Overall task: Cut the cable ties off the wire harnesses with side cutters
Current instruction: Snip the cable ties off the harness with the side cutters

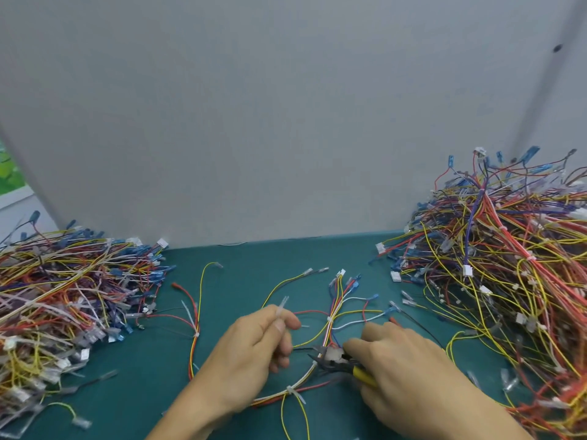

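On the teal worktop (pixel 241 281), low in the view toward 6 o'clock, both hands are busy. The left hand (pixel 254 354) pinches a loose cable tie (pixel 281 309) between thumb and forefinger, and the tie's tail sticks up toward 12 o'clock. The right hand (pixel 403 373) is curled round the yellow handles of the side cutters (pixel 359 373). Their dark jaws point toward 9 o'clock and lie against a white connector (pixel 335 355) – whether they are parted I cannot tell.

The wire harness (pixel 336 300) being worked on runs from between the hands up toward 12 o'clock, fanning into coloured leads. One white tie (pixel 330 319) binds it just above the cutters, and a second tie (pixel 290 390) binds it below, near the left wrist. A smaller harness (pixel 195 312) lies apart at 8 o'clock.

Two heaps of harnesses flank the hands – the left pile (pixel 63 281) at 9 o'clock and the right pile (pixel 508 265), the taller one, at 3 o'clock. A grey partition (pixel 286 122) stands behind.
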